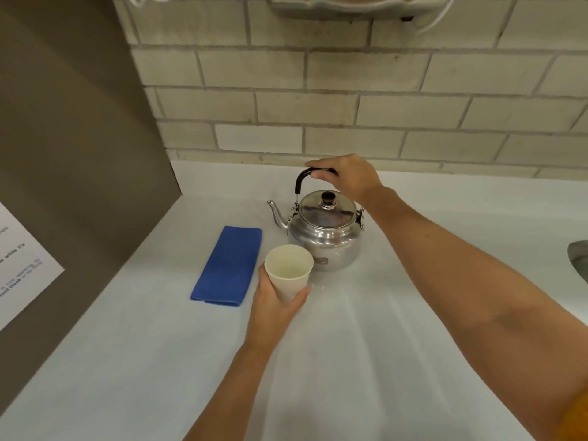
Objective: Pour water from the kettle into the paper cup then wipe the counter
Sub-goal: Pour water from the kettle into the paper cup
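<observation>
My right hand point(345, 176) is curled over the black handle point(302, 179) of the steel kettle point(324, 232), fingers wrapped on the top bar. Kettle sits upright on the white surface point(397, 313), lid on, spout point(276, 213) pointing left, near the brick back wall point(318, 100).

My left hand point(275, 305) grips the paper cup point(289, 272) around its lower half, thumb on the right side, fingers on the left. Cup mouth is open toward me and tilted slightly; whether its base touches the surface I cannot tell. Cup rim overlaps the kettle's front left in view, just beside it.

Folded blue cloth point(227, 265) lies flat left of the cup, apart from it, long edge angled toward the brown side panel point(73, 154).

Open surface: broad clear stretch in front of kettle and to its right. Left edge bounded by the panel; a grey object point(579, 257) cuts in at the right frame edge.
</observation>
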`<action>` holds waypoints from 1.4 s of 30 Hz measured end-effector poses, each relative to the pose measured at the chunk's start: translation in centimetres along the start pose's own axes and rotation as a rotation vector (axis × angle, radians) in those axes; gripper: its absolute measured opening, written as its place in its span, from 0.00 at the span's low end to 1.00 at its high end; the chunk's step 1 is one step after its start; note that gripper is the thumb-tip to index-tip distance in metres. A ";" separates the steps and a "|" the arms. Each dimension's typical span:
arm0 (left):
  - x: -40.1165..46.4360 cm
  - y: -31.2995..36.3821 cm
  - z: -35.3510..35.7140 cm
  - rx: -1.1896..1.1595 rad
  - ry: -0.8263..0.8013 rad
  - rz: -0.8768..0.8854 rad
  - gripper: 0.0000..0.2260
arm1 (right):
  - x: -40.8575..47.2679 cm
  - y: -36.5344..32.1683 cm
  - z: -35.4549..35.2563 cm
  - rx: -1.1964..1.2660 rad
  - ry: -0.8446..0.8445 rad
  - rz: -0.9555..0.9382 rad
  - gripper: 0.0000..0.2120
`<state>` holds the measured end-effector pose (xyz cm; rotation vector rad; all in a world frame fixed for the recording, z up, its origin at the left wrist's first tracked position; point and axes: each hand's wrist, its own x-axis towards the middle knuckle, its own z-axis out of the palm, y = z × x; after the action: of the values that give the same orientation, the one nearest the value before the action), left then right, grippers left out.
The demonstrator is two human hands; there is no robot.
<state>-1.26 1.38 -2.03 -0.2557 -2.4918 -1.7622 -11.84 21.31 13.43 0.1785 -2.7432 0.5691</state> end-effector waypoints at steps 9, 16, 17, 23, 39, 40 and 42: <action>-0.3 -0.1 0.0 -0.003 0.000 -0.009 0.37 | -0.5 0.8 0.1 0.096 0.037 -0.042 0.12; -0.4 0.3 -0.1 0.005 -0.005 0.013 0.36 | -2.5 -0.4 -4.8 0.052 0.130 -0.073 0.11; -0.4 0.4 -0.1 0.007 -0.008 0.012 0.37 | -2.7 -0.9 -5.8 0.034 0.115 -0.089 0.10; -0.4 0.7 -0.1 -0.009 -0.002 0.000 0.36 | -4.2 -4.7 -10.6 -0.106 0.034 -0.215 0.11; -0.4 0.4 0.0 0.048 0.012 -0.003 0.37 | -7.5 -11.2 -11.5 -0.485 -0.282 -0.384 0.11; -0.4 0.5 0.0 0.040 0.011 -0.002 0.37 | -7.5 -11.4 -11.5 -0.503 -0.300 -0.386 0.11; -0.4 0.6 -0.1 0.026 0.009 0.002 0.36 | -7.4 -11.8 -11.3 -0.534 -0.327 -0.391 0.11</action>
<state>-0.77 1.43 -1.55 -0.2481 -2.5053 -1.7248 0.67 15.49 24.94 0.7013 -2.9299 -0.3248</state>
